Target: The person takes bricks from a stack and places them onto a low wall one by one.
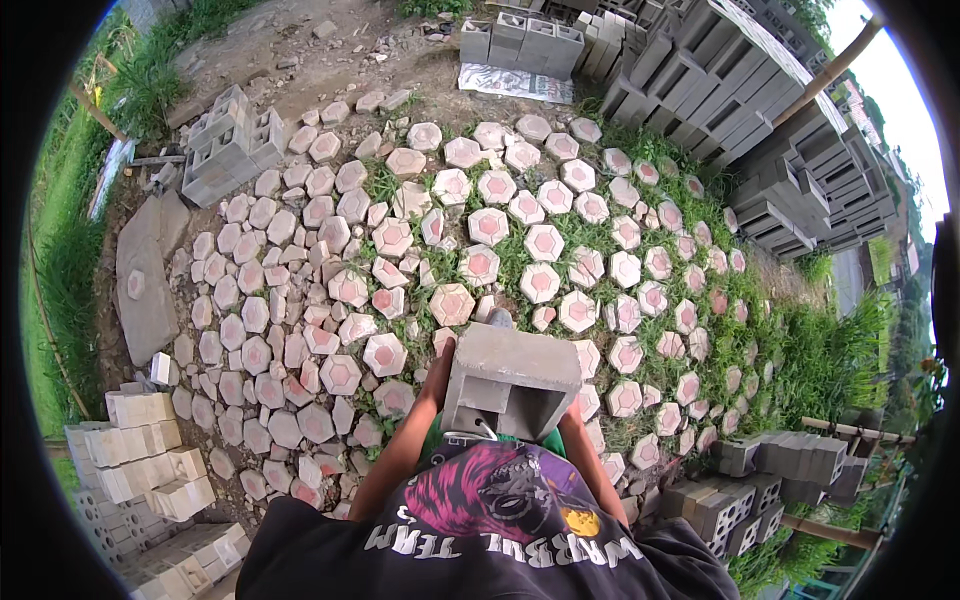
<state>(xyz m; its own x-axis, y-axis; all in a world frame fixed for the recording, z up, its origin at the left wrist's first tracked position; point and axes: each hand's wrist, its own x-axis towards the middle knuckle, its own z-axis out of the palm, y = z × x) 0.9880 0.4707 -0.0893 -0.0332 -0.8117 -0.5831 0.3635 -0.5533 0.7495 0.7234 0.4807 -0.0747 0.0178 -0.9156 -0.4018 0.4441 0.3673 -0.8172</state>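
- Looking down, we're seeing a grey hollow block (515, 352) sitting right in front of our dark printed T-shirt (510, 500), above the paving; we can't tell if it's resting on our legs.
- Our left hand (443, 347) is grasping the block's left side. Our right forearm (590, 462) is running up to the other side, but the block is mostly hiding that hand, so we can't tell its grip.
- Container-wise, the block's squarish cavity is opening toward us, with shadow filling it between rough, thick concrete walls.
- Past it, a shoe tip (499, 317) is peeking out.
- Hexagonal pavers (541, 283) with pinkish centres are covering the ground, with grass and broken chunks filling gaps. One paver (136, 285) is lying on a flat grey slab (150, 235).
- More hollow blocks are standing around us: a tall grey stack (690, 85) upper right, a small stack (222, 145) upper left, and a paler pile (140, 445) lower left.
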